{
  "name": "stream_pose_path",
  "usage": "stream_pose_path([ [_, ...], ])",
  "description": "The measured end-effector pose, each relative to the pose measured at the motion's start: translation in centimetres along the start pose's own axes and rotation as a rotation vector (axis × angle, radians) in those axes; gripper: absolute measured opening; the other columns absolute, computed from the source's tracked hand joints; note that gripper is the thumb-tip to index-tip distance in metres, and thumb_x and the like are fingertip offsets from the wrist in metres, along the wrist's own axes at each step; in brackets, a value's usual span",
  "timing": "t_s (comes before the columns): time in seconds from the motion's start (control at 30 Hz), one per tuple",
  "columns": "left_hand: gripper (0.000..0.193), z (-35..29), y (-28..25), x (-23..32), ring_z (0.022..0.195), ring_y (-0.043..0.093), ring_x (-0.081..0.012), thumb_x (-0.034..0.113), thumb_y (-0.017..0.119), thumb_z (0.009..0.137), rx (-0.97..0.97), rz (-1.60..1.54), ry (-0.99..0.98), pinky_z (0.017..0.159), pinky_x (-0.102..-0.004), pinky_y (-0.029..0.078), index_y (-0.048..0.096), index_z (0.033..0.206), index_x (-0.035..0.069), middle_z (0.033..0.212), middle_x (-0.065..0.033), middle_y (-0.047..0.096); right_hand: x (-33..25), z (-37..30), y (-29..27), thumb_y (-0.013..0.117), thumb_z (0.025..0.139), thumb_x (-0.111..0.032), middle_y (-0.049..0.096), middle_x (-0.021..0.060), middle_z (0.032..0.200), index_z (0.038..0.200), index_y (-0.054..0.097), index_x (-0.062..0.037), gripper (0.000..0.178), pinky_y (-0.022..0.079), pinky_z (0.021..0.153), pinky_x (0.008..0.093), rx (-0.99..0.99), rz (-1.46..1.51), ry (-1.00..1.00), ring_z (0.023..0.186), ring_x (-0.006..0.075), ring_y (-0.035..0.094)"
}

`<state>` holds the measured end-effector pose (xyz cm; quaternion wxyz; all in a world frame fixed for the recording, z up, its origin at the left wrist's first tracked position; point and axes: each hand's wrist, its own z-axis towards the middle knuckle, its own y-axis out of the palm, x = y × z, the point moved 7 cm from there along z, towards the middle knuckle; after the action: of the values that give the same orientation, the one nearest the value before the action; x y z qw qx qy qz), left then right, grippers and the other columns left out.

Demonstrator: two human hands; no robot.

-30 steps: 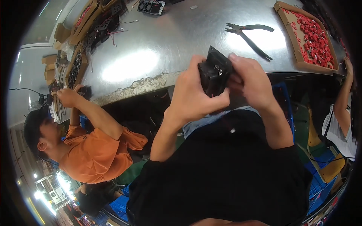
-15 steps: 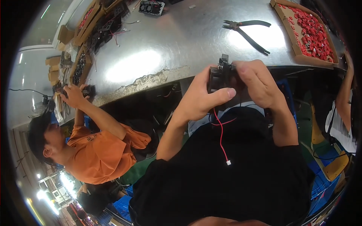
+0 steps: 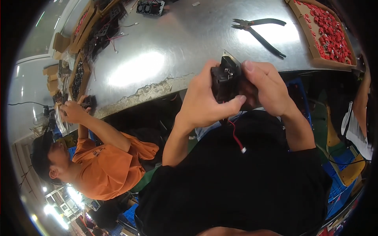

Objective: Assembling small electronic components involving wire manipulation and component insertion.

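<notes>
In front of my chest, just off the table edge, a black plastic housing (image 3: 224,84) with small metal terminals is tilted upward. My left hand (image 3: 206,100) grips it from the left, thumb across the near face. From the other side my right hand (image 3: 271,84) is closed on it, thumb at the upper right edge and fingers partly in shadow. A thin plate-like edge (image 3: 233,58) stands out at the housing's top. Red wire (image 3: 235,135) hangs below, ending in a small white connector (image 3: 243,150).
Black-handled cutting pliers (image 3: 248,25) lie opened on the metal table (image 3: 185,43). A cardboard tray (image 3: 315,53) of red parts stands far right. A twin-fan unit (image 3: 150,7) lies at the back. On the left, a co-worker in an orange shirt (image 3: 106,165) works beside cardboard boxes (image 3: 80,74).
The housing has turned in my hands, now showing its terminals and a thin edge at the top. The wire and connector have swung up toward the housing.
</notes>
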<state>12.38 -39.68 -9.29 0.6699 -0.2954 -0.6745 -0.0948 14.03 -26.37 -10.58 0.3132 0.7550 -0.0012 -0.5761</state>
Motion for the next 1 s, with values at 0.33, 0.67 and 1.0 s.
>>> stream_pose_path([
  [0.33, 0.053, -1.3, -0.8, -0.6, 0.079, 0.061, -0.0136, 0.024, 0.082, 0.074, 0.031, -0.085, -0.005, 0.072, -0.0298, 0.051, 0.055, 0.112, -0.001, 0.088, -0.0072, 0.064, -2.2, 0.2, 1.8, 0.055, 0.103, -0.031, 0.052, 0.003, 0.067, 0.085, 0.059, -0.0036, 0.033, 0.042, 0.055, 0.028, 0.123, -0.545, -0.374, 0.062, 0.0135, 0.055],
  [0.67, 0.062, -2.0, -0.5, -2.6, 0.086, 0.054, -0.0112, 0.038, 0.078, 0.081, -0.269, -0.461, -0.238, 0.078, -0.0261, 0.047, 0.054, 0.122, -0.003, 0.098, -0.0044, 0.059, -4.0, 0.0, 3.5, 0.063, 0.097, -0.018, 0.059, 0.0123, 0.078, 0.098, 0.061, 0.0015, 0.02, 0.047, 0.061, 0.036, 0.188, -1.297, -0.966, 0.067, 0.031, 0.058],
  [1.0, 0.064, -2.0, -1.0, -1.9, 0.08, 0.065, -0.0166, 0.033, 0.085, 0.074, 0.069, -0.053, 0.007, 0.074, -0.031, 0.053, 0.053, 0.116, -0.004, 0.089, -0.0093, 0.067, -1.9, 1.1, 2.2, 0.054, 0.105, -0.027, 0.06, 0.0025, 0.08, 0.1, 0.062, 0.001, 0.029, 0.046, 0.067, 0.0272, 0.133, -0.501, -0.298, 0.074, 0.0101, 0.056],
])
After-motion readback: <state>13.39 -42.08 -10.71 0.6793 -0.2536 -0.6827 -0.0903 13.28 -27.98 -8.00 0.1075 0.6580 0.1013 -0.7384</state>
